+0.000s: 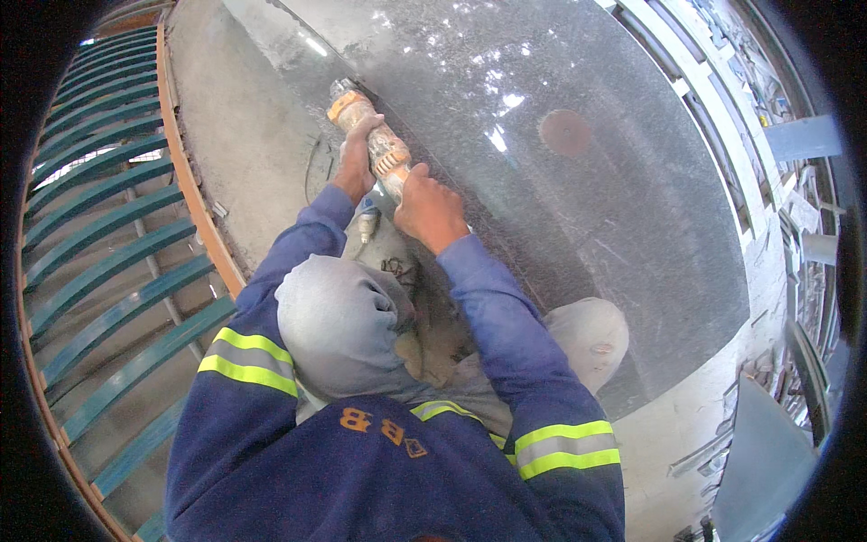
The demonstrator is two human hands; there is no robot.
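A dusty orange-and-grey angle grinder [389,152] slants away from me, its head low over the long straight edge of a dark polished slab [632,244]. My left hand [358,161] is closed round the grinder's body from the left side, just behind the head. Farther back, my right hand [428,208] grips its rear end. Both arms are stretched forward. Pale dust coats the tool and the surface around its head; whatever disc it carries cannot be made out. A blue and white connector [368,222] lies below my hands, beside my knee.
A teal slatted rack [117,221] with an orange-brown edge runs along the left. On the slab sits a reddish-brown round patch or disc [565,133]. Pale rails [713,108] and scattered slab offcuts [768,461] line the right side. Dusty concrete floor [230,135] lies left of the slab.
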